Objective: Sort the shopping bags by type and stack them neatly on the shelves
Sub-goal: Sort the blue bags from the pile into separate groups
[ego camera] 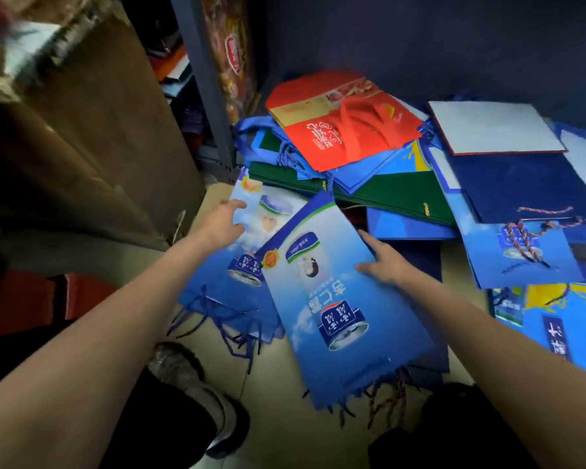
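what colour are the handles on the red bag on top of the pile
Red, matching the red bag itself; the handles show best in the head view.

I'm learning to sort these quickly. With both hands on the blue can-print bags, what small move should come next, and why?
Probably slide the tilted blue can-print bag under the right hand leftward, squaring it onto the matching bags the left hand rests on. They show the same print, so they seem one type, and the top bag lies skewed across them.
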### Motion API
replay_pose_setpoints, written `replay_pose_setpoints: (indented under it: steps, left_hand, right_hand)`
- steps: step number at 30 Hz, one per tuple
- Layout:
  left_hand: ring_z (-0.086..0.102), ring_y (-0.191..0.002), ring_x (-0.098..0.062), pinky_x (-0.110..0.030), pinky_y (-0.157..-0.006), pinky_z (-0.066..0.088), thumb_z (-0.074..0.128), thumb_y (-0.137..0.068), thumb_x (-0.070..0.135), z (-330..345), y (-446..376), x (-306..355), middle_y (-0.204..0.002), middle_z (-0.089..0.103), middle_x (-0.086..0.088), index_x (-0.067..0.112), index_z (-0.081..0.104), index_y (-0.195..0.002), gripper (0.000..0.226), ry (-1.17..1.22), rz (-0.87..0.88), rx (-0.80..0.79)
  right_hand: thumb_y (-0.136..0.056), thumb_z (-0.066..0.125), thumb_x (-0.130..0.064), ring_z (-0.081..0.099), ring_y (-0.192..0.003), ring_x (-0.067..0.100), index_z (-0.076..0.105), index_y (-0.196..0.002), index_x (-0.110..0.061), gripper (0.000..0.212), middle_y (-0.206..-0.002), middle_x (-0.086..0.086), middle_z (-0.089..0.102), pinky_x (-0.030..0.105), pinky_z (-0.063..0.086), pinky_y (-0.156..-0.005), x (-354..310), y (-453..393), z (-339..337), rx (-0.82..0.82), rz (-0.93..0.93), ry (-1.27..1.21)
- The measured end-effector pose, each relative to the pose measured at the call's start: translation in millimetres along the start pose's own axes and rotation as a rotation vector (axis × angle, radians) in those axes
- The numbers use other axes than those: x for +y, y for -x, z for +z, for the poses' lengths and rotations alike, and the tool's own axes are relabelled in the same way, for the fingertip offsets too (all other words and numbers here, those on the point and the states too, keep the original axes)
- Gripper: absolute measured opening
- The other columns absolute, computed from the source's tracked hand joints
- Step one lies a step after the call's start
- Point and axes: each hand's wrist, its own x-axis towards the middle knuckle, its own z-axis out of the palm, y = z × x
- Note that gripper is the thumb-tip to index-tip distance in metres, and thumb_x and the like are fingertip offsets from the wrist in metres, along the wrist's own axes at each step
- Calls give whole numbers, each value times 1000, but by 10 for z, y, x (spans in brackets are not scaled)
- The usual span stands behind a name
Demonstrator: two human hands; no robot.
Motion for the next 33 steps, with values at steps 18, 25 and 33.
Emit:
replay_pose_setpoints:
  steps: [18,25,33]
  left_hand:
    - [44,-124,-33,-31,-99,35,49,-92,8,415,-256,-119,-139,39,-21,9,44,-136,44,74,-117,-50]
    - [48,-121,-31,-35,-100,39,48,-90,4,435,-468,165,-136,45,-15,10,50,-130,40,219,25,99]
    - [50,-116,-25,-34,-97,40,43,-88,-2,421,-511,316,-130,47,-11,11,54,-125,41,326,51,265]
  right_hand:
    - [-89,43,0,55,-94,24,49,-130,-10,43,-111,9,53,39,52,-89,-347,-544,591,257,279,-424]
    - [-92,54,-4,62,-82,24,50,-102,-7,11,-96,20,60,25,56,-73,-937,-566,-94,281,38,-1005]
    - [-92,55,-8,66,-83,32,44,-126,5,37,-124,30,54,26,57,-57,-1552,-884,12,358,250,-1258]
